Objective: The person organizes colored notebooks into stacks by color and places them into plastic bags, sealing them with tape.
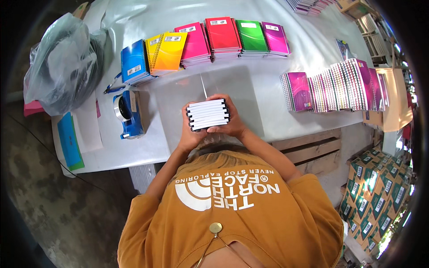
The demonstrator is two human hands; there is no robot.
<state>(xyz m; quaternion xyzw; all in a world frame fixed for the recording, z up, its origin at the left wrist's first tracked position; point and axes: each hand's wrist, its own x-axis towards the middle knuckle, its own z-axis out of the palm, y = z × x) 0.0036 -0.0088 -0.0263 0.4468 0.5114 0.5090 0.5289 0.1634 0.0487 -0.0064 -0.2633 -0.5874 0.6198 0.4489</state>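
Note:
Between my two hands I hold a small stack of spiral notebooks (208, 115), edges facing up, with white pages and black binding showing at alternating ends. My left hand (188, 129) grips its left side and my right hand (232, 119) its right side, fingers wrapped round. Beyond them stands a row of notebook piles: blue (134, 61), yellow (170, 51), pink (195, 41), red (222, 35), green (251, 36) and purple (275, 38). A blue tape dispenser (132, 115) with a roll of tape sits to the left of my hands.
A long row of packed notebooks (333, 89) lies at the right, beside a cardboard box (393, 100). A bulging clear plastic bag (67, 62) stands at the left, near blue and green sheets (69, 143). Stacked patterned boxes (375, 196) are on the floor at right.

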